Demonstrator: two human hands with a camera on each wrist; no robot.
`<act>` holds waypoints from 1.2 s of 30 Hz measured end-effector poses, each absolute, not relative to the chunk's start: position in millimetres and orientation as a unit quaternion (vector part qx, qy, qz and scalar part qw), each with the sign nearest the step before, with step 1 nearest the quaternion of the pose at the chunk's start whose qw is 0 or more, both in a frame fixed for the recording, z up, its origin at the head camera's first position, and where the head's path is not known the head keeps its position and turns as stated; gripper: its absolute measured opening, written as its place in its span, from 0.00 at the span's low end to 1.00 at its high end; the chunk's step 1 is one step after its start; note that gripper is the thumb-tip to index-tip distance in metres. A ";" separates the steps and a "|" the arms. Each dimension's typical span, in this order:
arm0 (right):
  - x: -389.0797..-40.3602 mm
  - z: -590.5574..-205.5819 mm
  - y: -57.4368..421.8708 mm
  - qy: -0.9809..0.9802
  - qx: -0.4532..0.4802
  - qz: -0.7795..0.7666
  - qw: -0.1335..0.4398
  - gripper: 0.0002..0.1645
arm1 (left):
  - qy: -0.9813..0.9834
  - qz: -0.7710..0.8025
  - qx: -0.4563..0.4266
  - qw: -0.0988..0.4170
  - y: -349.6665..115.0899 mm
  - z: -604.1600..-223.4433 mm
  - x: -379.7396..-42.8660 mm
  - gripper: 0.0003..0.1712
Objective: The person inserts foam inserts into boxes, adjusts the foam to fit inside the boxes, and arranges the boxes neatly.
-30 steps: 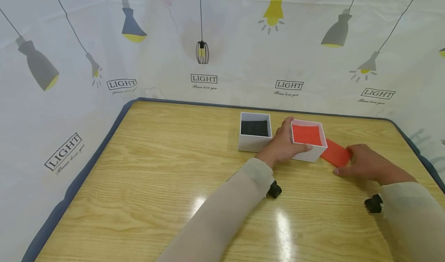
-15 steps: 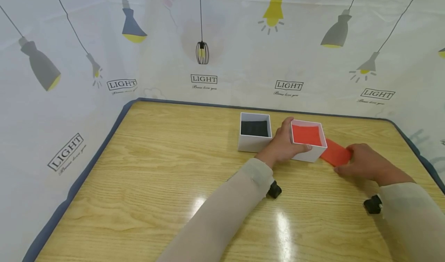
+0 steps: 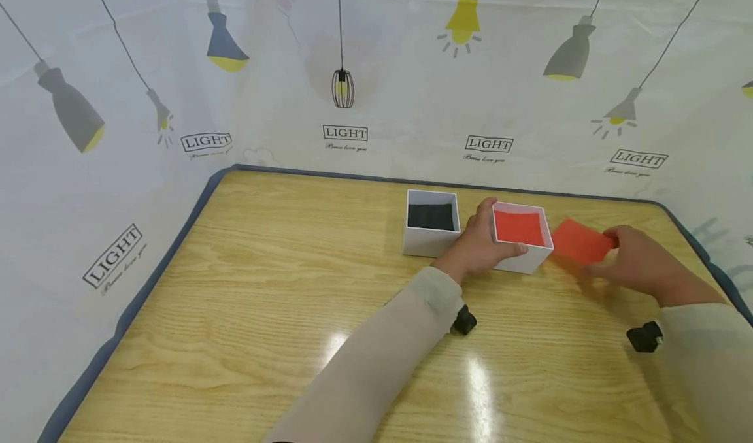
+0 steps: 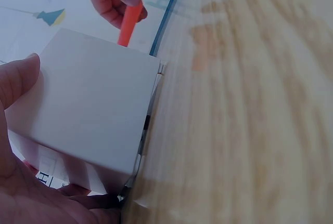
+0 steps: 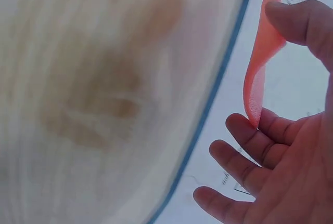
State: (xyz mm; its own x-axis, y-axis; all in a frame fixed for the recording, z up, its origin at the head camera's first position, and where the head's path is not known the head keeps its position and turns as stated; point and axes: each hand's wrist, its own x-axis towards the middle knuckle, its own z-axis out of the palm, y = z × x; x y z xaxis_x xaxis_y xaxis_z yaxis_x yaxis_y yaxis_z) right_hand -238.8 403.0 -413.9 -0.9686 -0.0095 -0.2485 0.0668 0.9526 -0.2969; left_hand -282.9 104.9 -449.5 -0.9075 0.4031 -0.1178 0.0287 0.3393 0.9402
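My left hand [image 3: 481, 244] grips a white open-topped box [image 3: 520, 259], thumb along its near wall and fingers on its left side. Red material [image 3: 519, 227] fills much of the inside of that box. To the right, my right hand [image 3: 640, 260] holds a thin, flexible red sheet [image 3: 579, 242] by its edges, off the table. In the right wrist view the red sheet [image 5: 256, 73] bows between thumb and fingertips; its kind is not clear. The box [image 4: 88, 94] hides part of the sheet in the left wrist view.
A second white box [image 3: 431, 242] stands just left of the gripped one, with black material [image 3: 431, 217] inside. Both are near the back of the wood-grain table [image 3: 265, 286]. A pale cloth [image 3: 400, 57] printed with lamps hangs along the table's edges.
My right hand has lifted the red sheet up from the table and moved it slightly right and away. My left hand and the boxes stay where they were.
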 end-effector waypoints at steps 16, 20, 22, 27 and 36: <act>-243.0 -374.3 401.8 0.976 -0.003 -0.202 0.082 0.57 | 0.799 0.561 0.137 0.169 105.4 -448.9 -284.3 0.60; -240.8 -371.2 390.6 0.975 -0.013 -0.211 0.061 0.54 | 0.798 0.561 0.136 0.170 105.6 -448.4 -283.4 0.60; -240.8 -370.2 382.5 0.973 -0.027 -0.222 0.059 0.52 | 0.798 0.562 0.138 0.170 105.7 -448.7 -283.4 0.60; -245.7 -371.3 358.8 0.963 -0.068 -0.250 0.078 0.50 | 0.801 0.558 0.141 0.168 106.0 -449.5 -284.0 0.60; -257.0 -375.1 328.3 0.956 -0.113 -0.249 0.106 0.52 | 0.800 0.557 0.150 0.165 106.1 -451.1 -285.4 0.61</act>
State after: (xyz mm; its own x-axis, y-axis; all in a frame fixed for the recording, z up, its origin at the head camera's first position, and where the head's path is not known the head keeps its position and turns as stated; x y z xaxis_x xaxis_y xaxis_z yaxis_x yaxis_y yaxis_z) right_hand -257.0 328.3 -375.1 -0.9524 -0.2678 -0.1457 -0.1625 0.8502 -0.5007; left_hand -285.4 106.1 -451.1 -0.9006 0.4236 -0.0974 0.0560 0.3353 0.9405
